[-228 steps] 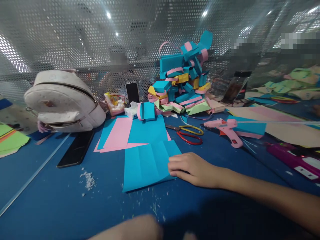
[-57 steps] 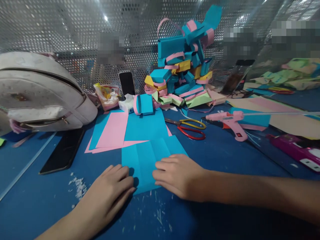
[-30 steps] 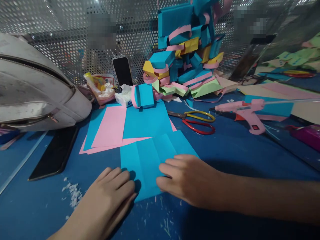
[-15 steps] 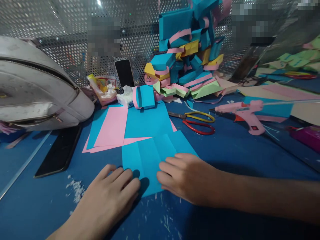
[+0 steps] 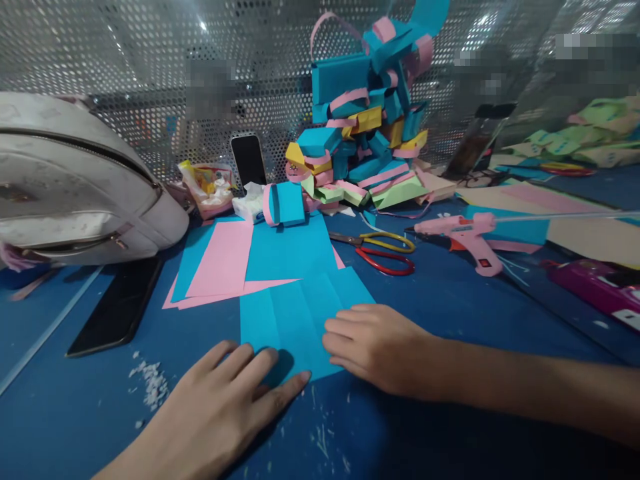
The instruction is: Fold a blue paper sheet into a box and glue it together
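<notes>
A blue paper sheet (image 5: 295, 320) with several parallel crease lines lies flat on the table. My left hand (image 5: 230, 390) is at its near left corner, fingers spread and thumb stretched along the near edge. On the sheet's right side rests my right hand (image 5: 383, 347), palm down, fingers lightly bent with small gaps between them. Neither hand grips anything. Behind the creased sheet is a stack of blue and pink paper (image 5: 220, 257), and a small folded blue paper piece with a pink strip (image 5: 290, 203) stands at its far edge.
Scissors (image 5: 375, 250) with yellow and red handles and a pink glue gun (image 5: 473, 237) lie to the right. A tall structure of folded paper (image 5: 360, 127) rises behind. At left are a white backpack (image 5: 85, 187), a black phone (image 5: 117, 307) and white crumbs (image 5: 153, 383).
My left thumb has stretched out to the right along the sheet's near edge. My right hand has shifted slightly on the paper. The camera view has tilted up and turned a little right.
</notes>
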`<state>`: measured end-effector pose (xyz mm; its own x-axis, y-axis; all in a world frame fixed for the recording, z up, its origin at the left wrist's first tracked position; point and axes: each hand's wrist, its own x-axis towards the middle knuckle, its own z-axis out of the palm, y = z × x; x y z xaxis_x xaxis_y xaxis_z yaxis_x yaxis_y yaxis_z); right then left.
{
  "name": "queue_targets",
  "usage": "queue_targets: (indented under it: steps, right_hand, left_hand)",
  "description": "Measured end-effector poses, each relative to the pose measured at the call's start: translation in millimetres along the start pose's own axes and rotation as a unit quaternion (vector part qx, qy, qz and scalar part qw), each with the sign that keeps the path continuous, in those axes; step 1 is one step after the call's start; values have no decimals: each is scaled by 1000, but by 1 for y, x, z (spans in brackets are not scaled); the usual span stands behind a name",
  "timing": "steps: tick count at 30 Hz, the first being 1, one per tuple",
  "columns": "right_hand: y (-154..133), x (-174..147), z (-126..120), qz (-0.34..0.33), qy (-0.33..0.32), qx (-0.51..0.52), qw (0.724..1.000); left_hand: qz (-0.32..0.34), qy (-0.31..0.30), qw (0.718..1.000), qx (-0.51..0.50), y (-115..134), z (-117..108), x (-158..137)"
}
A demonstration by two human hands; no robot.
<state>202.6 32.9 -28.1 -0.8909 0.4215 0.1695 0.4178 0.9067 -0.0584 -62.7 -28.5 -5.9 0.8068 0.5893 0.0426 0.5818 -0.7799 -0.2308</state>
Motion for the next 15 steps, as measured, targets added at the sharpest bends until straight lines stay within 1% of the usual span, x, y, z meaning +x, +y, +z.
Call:
queue_targets:
  steps: [4,7,9,12,13,15]
  right_hand:
    - [1,0,-1,-16,-13,-14,1000]
    - [0,-1,1,-11,-12,-23,1000]
    - [-3,-2,1,-5,5,-39,999]
    - [-8,-4,-1,-12,55,-77,995]
    - [-10,-6,-2,-26,70,-86,993]
    - [-13,-9,-4,-63,91,-91,990]
  left_hand:
    - [-5,4,1000,-5,1,-1,1]
    - [-4,18,1000,-1,2,-7,3]
    - [-4,26,1000,8,5,-11,3]
    - [-2,44,999,32,13,-11,0]
    - [-6,59,997,41,17,-9,-3]
    - [-27,110,992,54,23,-4,-10]
